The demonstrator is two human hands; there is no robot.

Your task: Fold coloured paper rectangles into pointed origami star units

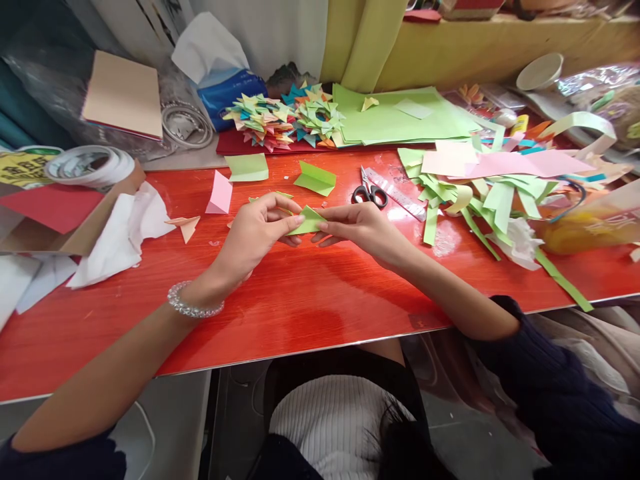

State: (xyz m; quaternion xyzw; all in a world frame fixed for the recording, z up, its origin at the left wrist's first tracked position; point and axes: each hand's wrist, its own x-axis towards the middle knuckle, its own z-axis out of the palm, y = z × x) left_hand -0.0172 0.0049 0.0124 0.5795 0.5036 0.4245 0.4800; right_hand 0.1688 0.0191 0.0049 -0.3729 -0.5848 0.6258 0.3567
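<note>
A small piece of folded green paper (309, 221) is held above the red table (300, 300), pinched between both hands. My left hand (257, 230) has thumb and fingers closed on its left side; a bracelet of clear beads circles that wrist. On the opposite edge, my right hand (357, 229) grips it with the fingertips. Just beyond lie a creased bright green paper (316, 178), a pale green paper (247, 167) and a folded pink paper (219, 193). More green paper shows behind my left fingers, partly hidden. Black-handled scissors (370, 192) rest past my right hand.
A clear ruler (397, 195) lies beside the scissors. Paper strips (495, 193) heap up at the right. Folded-paper rings (263, 120) and green sheets (395, 117) stand at the back. Tissue (125, 233) and a cardboard box (60, 243) with tape rolls (90, 163) occupy the left.
</note>
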